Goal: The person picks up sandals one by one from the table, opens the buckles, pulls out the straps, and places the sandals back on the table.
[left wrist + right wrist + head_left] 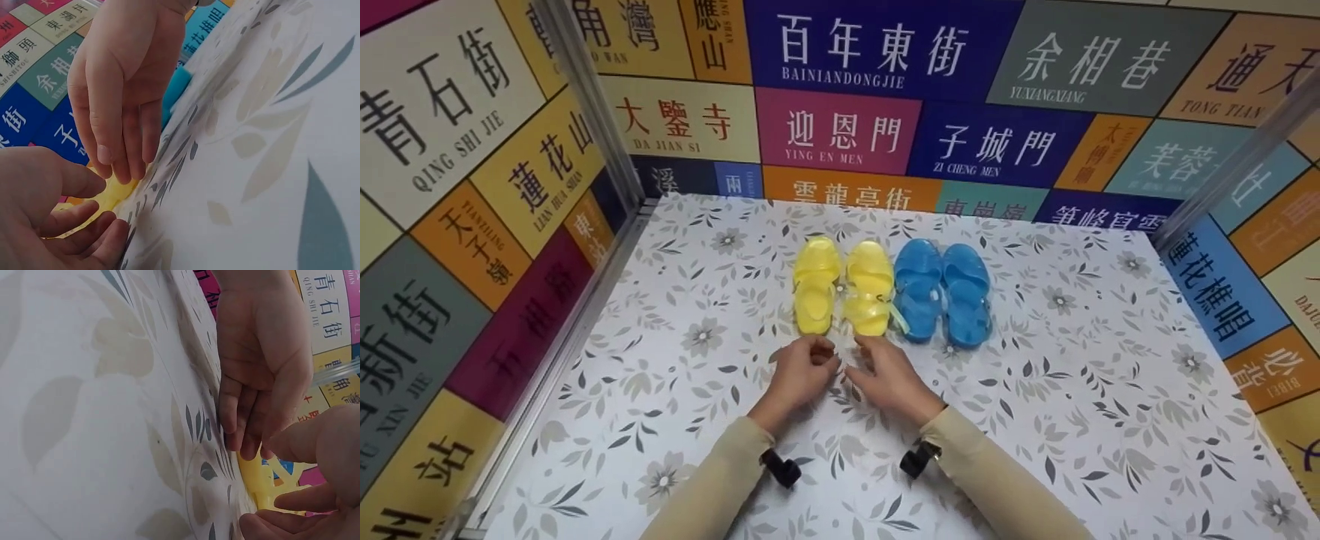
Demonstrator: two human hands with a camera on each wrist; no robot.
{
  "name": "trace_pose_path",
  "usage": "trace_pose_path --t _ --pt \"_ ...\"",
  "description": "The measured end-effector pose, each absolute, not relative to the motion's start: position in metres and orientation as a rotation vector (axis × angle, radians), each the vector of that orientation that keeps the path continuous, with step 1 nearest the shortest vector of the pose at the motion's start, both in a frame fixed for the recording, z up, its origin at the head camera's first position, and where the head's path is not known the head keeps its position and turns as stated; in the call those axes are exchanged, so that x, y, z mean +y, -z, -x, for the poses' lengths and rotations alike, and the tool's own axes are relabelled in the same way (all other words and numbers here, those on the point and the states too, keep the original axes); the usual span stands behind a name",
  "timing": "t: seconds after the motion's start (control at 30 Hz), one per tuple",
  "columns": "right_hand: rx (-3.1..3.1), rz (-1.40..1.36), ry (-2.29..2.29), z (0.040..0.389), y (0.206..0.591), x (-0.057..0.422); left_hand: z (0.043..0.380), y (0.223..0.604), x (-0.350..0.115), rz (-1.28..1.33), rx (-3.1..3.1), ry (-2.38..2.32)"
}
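Note:
A pair of yellow sandals lies toes away on the table: the left yellow sandal and the right yellow sandal, whose loose strap sticks out toward the blue pair. Close on their right are the left blue sandal and the right blue sandal. My left hand is just in front of the yellow heels, fingers loosely bent, holding nothing. Facing it, my right hand is equally relaxed and without an object. Both wrist views show a gap between the hands; contact with the sandals cannot be told.
White cloth with a grey leaf pattern covers the table. Panels with street-name signs rise at the back and both sides. Metal posts stand at the back corners. Each wrist bears a small black camera.

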State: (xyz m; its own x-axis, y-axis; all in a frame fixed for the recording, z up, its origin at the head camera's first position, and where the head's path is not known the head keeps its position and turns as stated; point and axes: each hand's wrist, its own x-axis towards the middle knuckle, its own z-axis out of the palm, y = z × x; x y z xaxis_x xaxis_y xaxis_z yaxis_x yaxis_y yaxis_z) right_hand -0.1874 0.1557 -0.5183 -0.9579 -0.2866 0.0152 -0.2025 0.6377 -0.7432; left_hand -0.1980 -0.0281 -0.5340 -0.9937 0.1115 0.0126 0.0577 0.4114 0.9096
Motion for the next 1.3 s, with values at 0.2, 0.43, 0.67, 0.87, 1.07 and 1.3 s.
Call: trace_pose_path --t 0.2,0.43,0.67,0.87,1.07,1.3 --pt "2.783 0.281 1.233 0.19 0.518 0.168 0.198 0.533 -0.021 -0.191 2.58 -1.678" --pt "2.819 0.17 1.297 0.192 0.518 0.176 0.198 0.531 -0.01 -0.15 2.523 -1.706" --pt "2.83 0.082 1.288 0.193 0.52 0.18 0.201 0.531 -0.005 -0.131 2.525 -1.687" --pt "2.857 0.075 1.268 0.196 0.521 0.18 0.205 0.533 0.002 -0.126 2.577 -1.681" --pt "2.844 0.078 1.26 0.202 0.522 0.18 0.213 0.532 0.013 -0.069 2.542 -1.766" --pt "2.856 0.109 1.255 0.208 0.521 0.18 0.223 0.535 0.025 -0.064 2.472 -1.826"
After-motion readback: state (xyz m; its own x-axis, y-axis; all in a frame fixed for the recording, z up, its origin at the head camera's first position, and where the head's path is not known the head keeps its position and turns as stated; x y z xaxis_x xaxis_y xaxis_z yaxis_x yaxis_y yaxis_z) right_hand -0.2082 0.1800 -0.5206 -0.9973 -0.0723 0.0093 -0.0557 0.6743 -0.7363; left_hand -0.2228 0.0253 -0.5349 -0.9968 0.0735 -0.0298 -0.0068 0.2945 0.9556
